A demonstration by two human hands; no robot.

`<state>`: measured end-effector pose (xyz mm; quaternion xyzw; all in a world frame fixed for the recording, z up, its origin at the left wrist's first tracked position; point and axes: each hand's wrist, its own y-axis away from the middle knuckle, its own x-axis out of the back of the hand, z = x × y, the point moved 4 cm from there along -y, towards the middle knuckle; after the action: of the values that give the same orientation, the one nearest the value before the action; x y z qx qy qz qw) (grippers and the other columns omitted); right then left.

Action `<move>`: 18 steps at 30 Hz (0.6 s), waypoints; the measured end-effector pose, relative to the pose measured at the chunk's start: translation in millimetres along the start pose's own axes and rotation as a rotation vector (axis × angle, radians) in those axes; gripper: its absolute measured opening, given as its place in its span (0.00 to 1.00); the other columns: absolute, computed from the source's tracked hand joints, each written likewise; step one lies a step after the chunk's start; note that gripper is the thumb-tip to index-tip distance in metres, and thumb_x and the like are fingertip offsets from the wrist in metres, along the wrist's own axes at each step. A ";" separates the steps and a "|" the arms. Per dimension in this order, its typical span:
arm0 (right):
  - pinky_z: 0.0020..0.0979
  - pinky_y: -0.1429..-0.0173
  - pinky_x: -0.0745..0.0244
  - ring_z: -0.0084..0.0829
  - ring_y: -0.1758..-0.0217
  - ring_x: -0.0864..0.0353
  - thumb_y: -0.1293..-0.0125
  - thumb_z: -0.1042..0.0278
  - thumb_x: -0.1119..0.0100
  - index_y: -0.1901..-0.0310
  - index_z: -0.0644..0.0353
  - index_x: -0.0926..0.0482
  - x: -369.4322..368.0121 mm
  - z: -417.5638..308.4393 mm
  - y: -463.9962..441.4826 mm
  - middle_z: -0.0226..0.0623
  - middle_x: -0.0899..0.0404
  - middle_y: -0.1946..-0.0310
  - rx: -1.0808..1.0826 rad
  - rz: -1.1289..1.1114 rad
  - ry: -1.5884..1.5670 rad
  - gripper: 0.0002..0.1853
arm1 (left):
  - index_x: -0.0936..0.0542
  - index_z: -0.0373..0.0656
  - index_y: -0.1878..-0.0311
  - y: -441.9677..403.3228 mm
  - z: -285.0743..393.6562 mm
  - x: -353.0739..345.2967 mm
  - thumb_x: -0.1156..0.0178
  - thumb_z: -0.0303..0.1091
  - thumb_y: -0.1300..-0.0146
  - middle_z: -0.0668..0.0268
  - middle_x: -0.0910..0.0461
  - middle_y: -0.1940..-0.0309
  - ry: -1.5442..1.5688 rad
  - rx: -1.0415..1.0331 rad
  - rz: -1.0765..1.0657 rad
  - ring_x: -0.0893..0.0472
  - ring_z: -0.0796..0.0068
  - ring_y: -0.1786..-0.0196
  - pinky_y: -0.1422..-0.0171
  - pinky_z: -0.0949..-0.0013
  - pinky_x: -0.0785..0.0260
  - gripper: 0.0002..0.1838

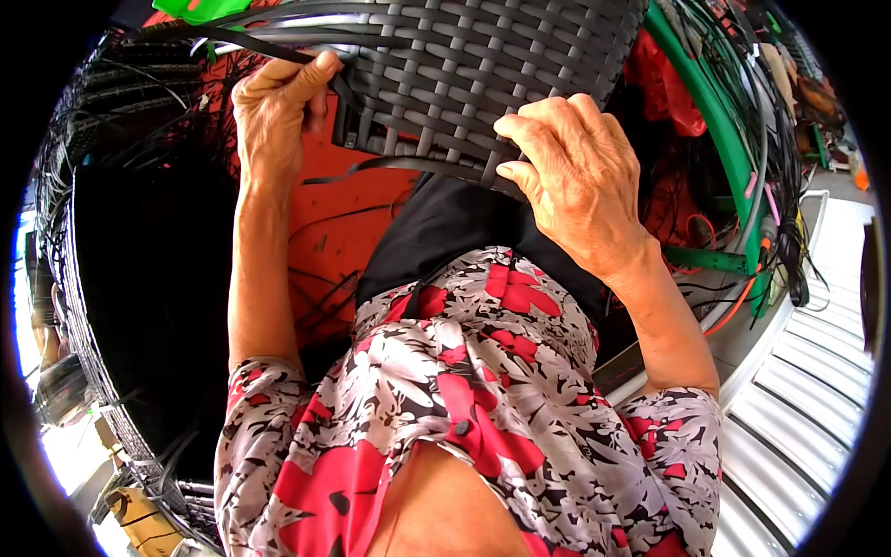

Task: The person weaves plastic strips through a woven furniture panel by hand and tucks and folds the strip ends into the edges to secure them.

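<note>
From here I have the dark-grey, basket-woven, plastic-looking panel (492, 67) at twelve o'clock. The left hand (269, 107) at eleven pinches a thin black flat strip (269, 48); the right hand (580, 176) at one curls by its edge — gripping, I can't tell. Uneven pulling could twist the strip.

Woven panel (483, 74): satiny, ribbed-looking plastic

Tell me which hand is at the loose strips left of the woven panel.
The left hand: it pinches a dark strip there, while the right hand is at the lower edge of the woven panel.
</note>
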<state>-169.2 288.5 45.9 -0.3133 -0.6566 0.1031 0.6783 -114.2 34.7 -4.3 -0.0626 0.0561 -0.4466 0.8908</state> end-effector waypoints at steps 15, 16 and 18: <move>0.24 0.61 0.26 0.22 0.64 0.25 0.49 0.87 0.39 0.36 0.54 0.30 21.2 39.0 97.5 0.35 0.23 0.53 -0.700 -0.200 -0.612 0.35 | 0.27 0.33 0.51 98.0 24.4 24.8 0.39 0.25 0.38 0.66 0.26 0.75 0.170 -0.376 0.720 0.30 0.82 0.77 0.76 0.79 0.40 0.13; 0.24 0.60 0.26 0.24 0.63 0.25 0.51 0.84 0.36 0.36 0.54 0.31 24.0 30.7 98.9 0.35 0.24 0.53 -0.667 -0.207 -0.624 0.37 | 0.28 0.32 0.51 108.9 41.0 11.8 0.40 0.23 0.38 0.65 0.25 0.75 0.115 -0.429 0.634 0.30 0.81 0.77 0.75 0.78 0.38 0.13; 0.26 0.58 0.26 0.26 0.60 0.25 0.54 0.79 0.30 0.36 0.55 0.30 34.2 16.7 96.9 0.36 0.26 0.52 -0.549 -0.186 -0.664 0.39 | 0.29 0.31 0.49 126.2 64.2 -20.4 0.42 0.20 0.39 0.63 0.25 0.73 -0.038 -0.514 0.470 0.28 0.79 0.75 0.71 0.76 0.34 0.15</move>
<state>-154.8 388.0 18.9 -0.3715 -0.8674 -0.0416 0.3283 -16.8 129.9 39.5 -0.2788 0.1631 -0.1994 0.9252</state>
